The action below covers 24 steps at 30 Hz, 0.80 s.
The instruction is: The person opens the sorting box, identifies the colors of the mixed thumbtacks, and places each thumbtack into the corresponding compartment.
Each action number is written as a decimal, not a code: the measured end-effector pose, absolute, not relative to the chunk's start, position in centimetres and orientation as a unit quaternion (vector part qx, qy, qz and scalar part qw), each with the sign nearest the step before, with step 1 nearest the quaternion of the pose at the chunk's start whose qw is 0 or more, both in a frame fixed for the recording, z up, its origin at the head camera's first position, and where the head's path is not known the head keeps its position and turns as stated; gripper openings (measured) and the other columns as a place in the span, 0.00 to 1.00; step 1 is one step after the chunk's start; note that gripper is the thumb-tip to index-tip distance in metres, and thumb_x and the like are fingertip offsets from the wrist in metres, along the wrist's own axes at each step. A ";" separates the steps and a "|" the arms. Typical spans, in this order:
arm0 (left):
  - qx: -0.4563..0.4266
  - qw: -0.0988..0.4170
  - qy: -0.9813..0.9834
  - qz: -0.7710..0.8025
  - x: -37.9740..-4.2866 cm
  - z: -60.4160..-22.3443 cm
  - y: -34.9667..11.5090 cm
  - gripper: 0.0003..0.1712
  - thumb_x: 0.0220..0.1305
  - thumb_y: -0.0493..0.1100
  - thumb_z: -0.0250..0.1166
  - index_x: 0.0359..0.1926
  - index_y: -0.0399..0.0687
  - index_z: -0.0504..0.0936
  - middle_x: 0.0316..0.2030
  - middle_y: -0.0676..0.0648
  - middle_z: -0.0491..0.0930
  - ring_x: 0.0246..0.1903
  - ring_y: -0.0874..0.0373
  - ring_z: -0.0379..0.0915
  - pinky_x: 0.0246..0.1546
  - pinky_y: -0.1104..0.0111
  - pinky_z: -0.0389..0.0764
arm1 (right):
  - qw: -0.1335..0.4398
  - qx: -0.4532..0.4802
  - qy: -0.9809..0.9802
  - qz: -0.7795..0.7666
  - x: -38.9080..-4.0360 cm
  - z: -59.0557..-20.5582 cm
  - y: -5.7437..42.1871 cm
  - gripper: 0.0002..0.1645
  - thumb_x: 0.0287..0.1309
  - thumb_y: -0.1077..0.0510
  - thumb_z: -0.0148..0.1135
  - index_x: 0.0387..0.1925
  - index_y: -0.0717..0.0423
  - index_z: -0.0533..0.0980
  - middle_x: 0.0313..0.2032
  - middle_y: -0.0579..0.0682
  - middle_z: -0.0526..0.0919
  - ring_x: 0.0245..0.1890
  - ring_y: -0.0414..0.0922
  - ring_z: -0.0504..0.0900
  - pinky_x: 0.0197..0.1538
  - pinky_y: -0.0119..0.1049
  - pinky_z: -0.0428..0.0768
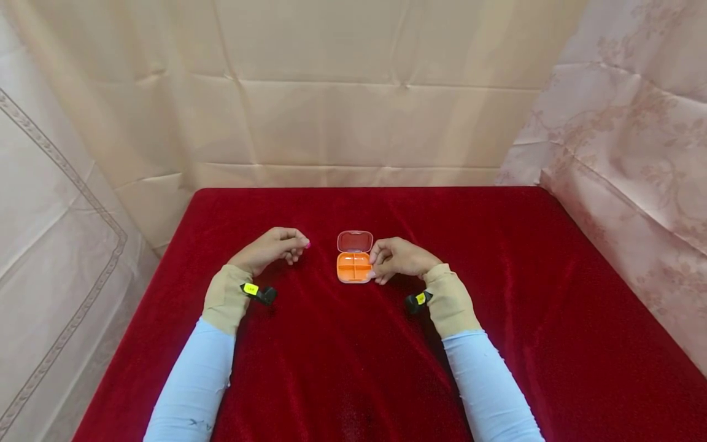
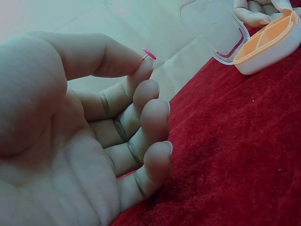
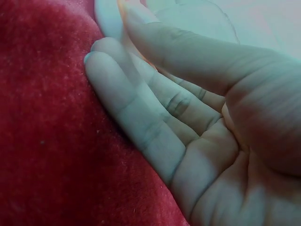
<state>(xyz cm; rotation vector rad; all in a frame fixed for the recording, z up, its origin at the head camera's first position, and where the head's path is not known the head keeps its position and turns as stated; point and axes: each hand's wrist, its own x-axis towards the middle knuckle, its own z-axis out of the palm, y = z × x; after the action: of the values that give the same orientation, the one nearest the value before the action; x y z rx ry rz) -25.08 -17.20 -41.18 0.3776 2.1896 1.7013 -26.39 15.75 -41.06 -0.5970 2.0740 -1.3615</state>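
Observation:
Between the thumb and index finger of my left hand [image 1: 273, 248] is a small pink thumbtack [image 2: 149, 53], with a flat round head and a thin metal pin. The other left fingers curl loosely below it. Right of that hand, an orange and white pill box [image 1: 355, 268] lies on the table, its clear lid [image 1: 355, 241] raised at the back. Dividers split the orange inside into several compartments, and no items show in them. My right hand [image 1: 402, 258] grips the box's right side with thumb and fingers. In the right wrist view, the thumb [image 3: 188, 56] hides much of the box.
Dark red velvet cloth [image 1: 353, 368] covers the table. Beige curtains [image 1: 353, 123] hang behind the far edge, with a patterned white cloth [image 1: 55, 215] on the left and a floral one [image 1: 635, 153] on the right. A small black camera is strapped to each wrist.

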 end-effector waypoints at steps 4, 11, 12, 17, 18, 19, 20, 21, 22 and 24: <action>0.130 0.173 0.770 0.600 -25.1 -41.2 -17.2 0.25 0.68 0.48 0.62 0.46 0.24 0.74 0.31 0.42 0.71 0.31 0.54 0.70 0.34 0.65 0.76 | 0.289 -0.218 0.778 -0.513 -26.3 -41.0 15.7 0.17 0.53 0.71 0.68 0.41 0.71 0.71 0.32 0.62 0.82 0.28 0.52 0.84 0.37 0.48 0.82; 0.130 0.175 0.772 0.596 -25.1 -41.3 -17.3 0.25 0.69 0.49 0.62 0.46 0.25 0.75 0.31 0.41 0.72 0.32 0.53 0.70 0.35 0.64 0.76 | 0.292 -0.209 0.775 -0.520 -26.3 -41.1 15.7 0.18 0.53 0.71 0.68 0.43 0.71 0.70 0.32 0.62 0.82 0.28 0.52 0.84 0.38 0.48 0.82; 0.132 0.176 0.773 0.596 -25.1 -41.4 -17.3 0.25 0.68 0.49 0.62 0.46 0.25 0.75 0.31 0.41 0.72 0.32 0.53 0.70 0.35 0.64 0.76 | 0.293 -0.208 0.773 -0.523 -26.3 -41.1 15.6 0.19 0.53 0.70 0.68 0.44 0.71 0.70 0.32 0.62 0.82 0.28 0.51 0.84 0.38 0.48 0.82; 0.134 0.176 0.774 0.593 -25.1 -41.3 -17.3 0.25 0.68 0.48 0.63 0.45 0.25 0.75 0.31 0.41 0.72 0.32 0.53 0.70 0.35 0.64 0.76 | 0.294 -0.202 0.767 -0.533 -26.3 -41.1 15.6 0.23 0.53 0.70 0.68 0.48 0.70 0.67 0.33 0.63 0.81 0.27 0.51 0.83 0.38 0.49 0.81; 0.135 0.177 0.774 0.593 -25.1 -41.3 -17.3 0.24 0.68 0.48 0.62 0.45 0.25 0.75 0.31 0.41 0.72 0.32 0.53 0.70 0.35 0.64 0.76 | 0.294 -0.202 0.767 -0.533 -26.3 -41.1 15.6 0.24 0.53 0.70 0.68 0.49 0.70 0.67 0.33 0.63 0.81 0.27 0.51 0.83 0.38 0.49 0.81; 0.135 0.177 0.775 0.592 -25.0 -41.3 -17.3 0.24 0.68 0.49 0.62 0.45 0.25 0.75 0.32 0.41 0.72 0.32 0.53 0.70 0.35 0.64 0.76 | 0.294 -0.202 0.767 -0.533 -26.4 -41.1 15.7 0.24 0.53 0.70 0.68 0.49 0.70 0.67 0.33 0.63 0.81 0.27 0.51 0.83 0.38 0.49 0.81; 0.136 0.177 0.775 0.591 -25.0 -41.3 -17.3 0.24 0.68 0.49 0.62 0.45 0.25 0.75 0.32 0.41 0.72 0.32 0.53 0.70 0.35 0.64 0.77 | 0.294 -0.202 0.767 -0.532 -26.4 -41.1 15.7 0.24 0.53 0.70 0.68 0.49 0.70 0.67 0.33 0.63 0.81 0.27 0.51 0.83 0.38 0.49 0.81; 0.137 0.177 0.775 0.590 -25.0 -41.3 -17.3 0.24 0.68 0.49 0.62 0.45 0.25 0.75 0.32 0.41 0.72 0.32 0.53 0.70 0.35 0.64 0.77 | 0.294 -0.203 0.768 -0.532 -26.4 -41.1 15.7 0.24 0.53 0.70 0.68 0.49 0.70 0.67 0.33 0.63 0.81 0.27 0.51 0.83 0.38 0.49 0.81; 0.138 0.177 0.776 0.590 -25.1 -41.3 -17.3 0.24 0.68 0.49 0.62 0.45 0.25 0.75 0.32 0.41 0.72 0.32 0.53 0.70 0.35 0.64 0.77 | 0.295 -0.204 0.767 -0.532 -26.4 -41.1 15.7 0.24 0.53 0.70 0.68 0.49 0.70 0.67 0.33 0.63 0.81 0.27 0.51 0.83 0.38 0.49 0.81; 0.138 0.178 0.776 0.590 -25.1 -41.4 -17.3 0.25 0.68 0.49 0.62 0.45 0.26 0.76 0.32 0.41 0.72 0.32 0.53 0.70 0.35 0.64 0.77 | 0.296 -0.205 0.766 -0.532 -26.4 -41.1 15.8 0.24 0.53 0.70 0.68 0.49 0.70 0.67 0.34 0.64 0.82 0.27 0.51 0.83 0.38 0.49 0.81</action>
<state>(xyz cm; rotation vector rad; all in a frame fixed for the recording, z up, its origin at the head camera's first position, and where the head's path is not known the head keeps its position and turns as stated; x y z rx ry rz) -25.09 -17.25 -41.39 0.3893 2.1949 1.6682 -26.36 15.79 -41.12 -0.5459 2.0383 -1.4152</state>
